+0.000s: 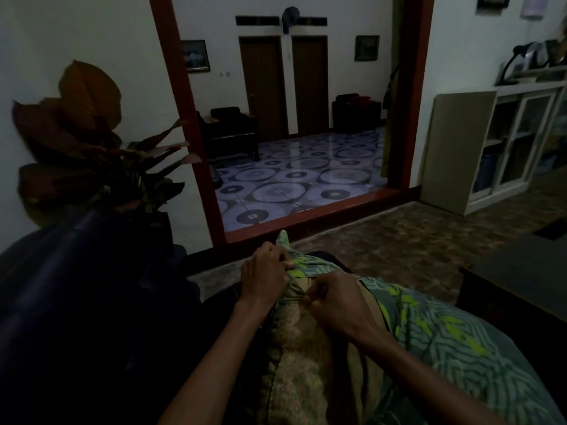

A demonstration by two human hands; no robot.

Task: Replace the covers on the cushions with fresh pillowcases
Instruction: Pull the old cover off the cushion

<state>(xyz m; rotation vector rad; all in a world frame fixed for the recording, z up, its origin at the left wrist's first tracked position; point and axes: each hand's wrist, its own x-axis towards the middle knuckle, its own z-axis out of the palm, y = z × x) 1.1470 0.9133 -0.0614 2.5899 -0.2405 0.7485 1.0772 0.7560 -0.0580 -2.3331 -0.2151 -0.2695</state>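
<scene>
- On the person's lap, the left hand gripped the green patterned pillowcase, fingers curled.
- Just beside it, the right hand pinched the fabric over the tan cushion.

We observe both forearms extended forward, bare. Our left hand and right hand sit close together, fingers curled in a pinching grip.

both forearms are bare to the frame edge, with no sleeves, and the left hand and right hand are ungloved.
</scene>
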